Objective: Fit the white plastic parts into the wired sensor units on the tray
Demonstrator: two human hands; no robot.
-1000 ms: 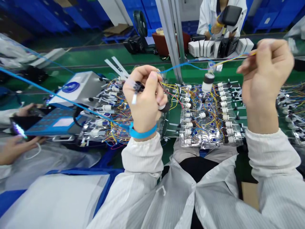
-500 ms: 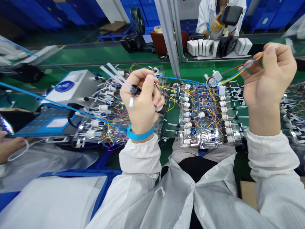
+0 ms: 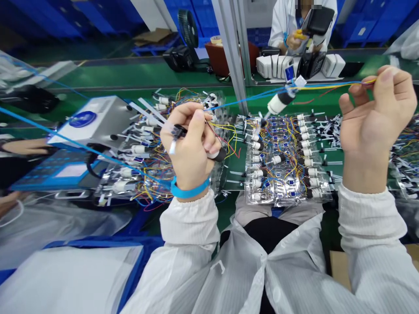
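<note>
Blue and yellow wires [image 3: 330, 86] stretch between my two hands, above the bench. My right hand [image 3: 376, 117] pinches their far end between thumb and forefinger, its other fingers loosely curled. Closed in my left hand [image 3: 191, 150] is a white-and-black cylindrical part [image 3: 220, 154] with red and yellow wires trailing from it; its thumb and forefinger pinch a blue wire. Long white strips stick out behind that hand. Between the hands, a second white-and-black cylindrical part [image 3: 278, 103] hangs tilted in the air, with a small blue panel above it.
Below, a clear plastic tray [image 3: 281, 201] holds several similar wired parts. More wired parts [image 3: 140, 150] lie at left, beside a grey box-shaped machine [image 3: 94, 120]. A metal post [image 3: 231, 52] rises from the bench. A co-worker [image 3: 278, 26] holds a yellow tool across it.
The second cylindrical part has risen off the bench and now hangs on the wires. My right hand has shifted right and slightly down; my left hand has moved slightly left.
</note>
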